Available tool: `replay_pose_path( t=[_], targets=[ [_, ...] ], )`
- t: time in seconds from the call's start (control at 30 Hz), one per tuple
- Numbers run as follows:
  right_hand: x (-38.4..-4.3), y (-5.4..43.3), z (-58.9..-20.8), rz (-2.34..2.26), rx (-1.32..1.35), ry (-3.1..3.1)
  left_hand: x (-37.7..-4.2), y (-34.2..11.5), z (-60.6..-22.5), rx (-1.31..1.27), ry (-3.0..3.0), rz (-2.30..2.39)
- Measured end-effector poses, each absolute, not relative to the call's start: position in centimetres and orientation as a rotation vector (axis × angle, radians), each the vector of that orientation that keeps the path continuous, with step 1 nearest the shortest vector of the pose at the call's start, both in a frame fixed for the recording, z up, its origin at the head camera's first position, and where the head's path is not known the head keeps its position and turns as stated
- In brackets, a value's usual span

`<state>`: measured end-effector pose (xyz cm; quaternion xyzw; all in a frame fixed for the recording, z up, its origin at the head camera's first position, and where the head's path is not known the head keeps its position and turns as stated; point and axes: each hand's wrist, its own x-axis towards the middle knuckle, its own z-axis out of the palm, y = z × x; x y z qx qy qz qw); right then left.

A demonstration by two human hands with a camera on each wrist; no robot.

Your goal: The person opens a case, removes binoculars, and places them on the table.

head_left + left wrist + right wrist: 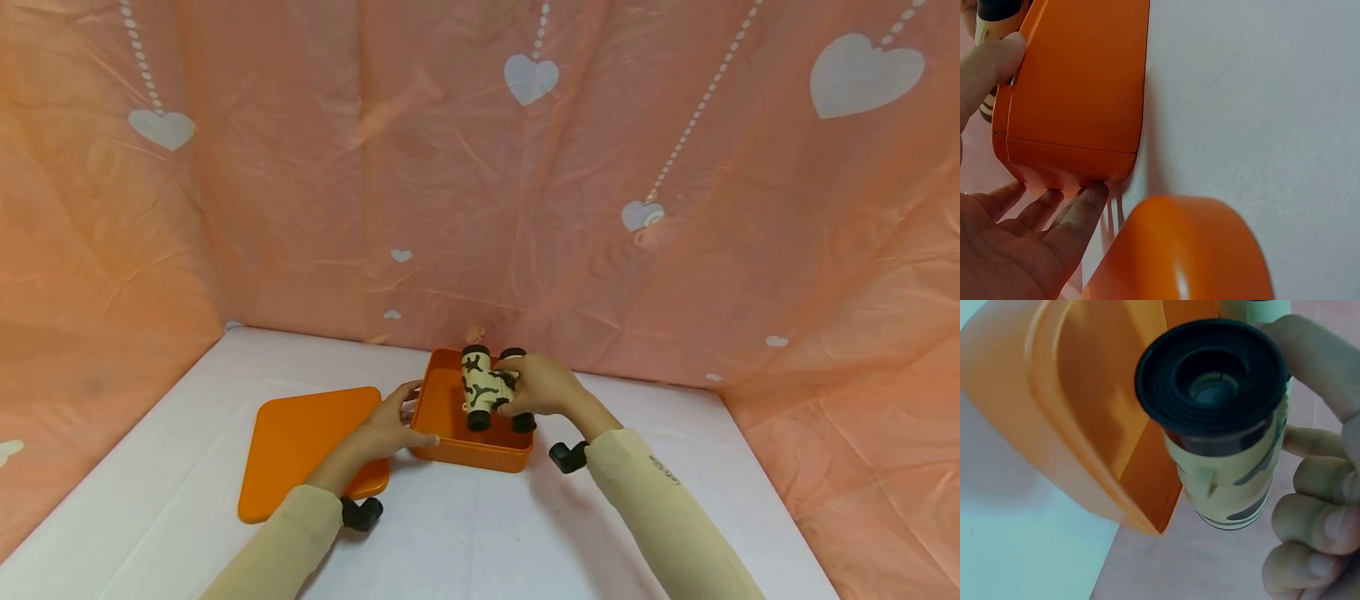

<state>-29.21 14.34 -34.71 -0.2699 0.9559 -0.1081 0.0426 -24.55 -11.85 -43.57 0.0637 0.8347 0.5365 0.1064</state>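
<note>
Toy binoculars [478,385], cream with dark camouflage patches and black ends, are over an orange box [468,452] without its cover. My right hand [549,387] grips them by the middle, thumb on the near side. In the right wrist view one black eyepiece of the binoculars [1225,475] faces the camera, beside the box's rim. My left hand [381,429] holds the box at its front left corner. In the left wrist view the fingertips [1094,195] press the box's side wall while the thumb lies at its rim.
A flat orange lid [300,442] lies on the white table surface [465,533] left of the box, partly under my left forearm. Behind the table hangs a pink-orange cloth [450,167] with white hearts. Black wrist-worn pieces [363,514] stick out near both cuffs.
</note>
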Motion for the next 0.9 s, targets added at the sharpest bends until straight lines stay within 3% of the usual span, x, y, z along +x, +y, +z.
replay_pose_path(
  t=[0.9],
  targets=[
    [-29.1, 20.5, -34.2, -0.361, -0.734, 2.986, -24.6, -11.9, -43.7, 0.195, 2.444, 1.608]
  ],
)
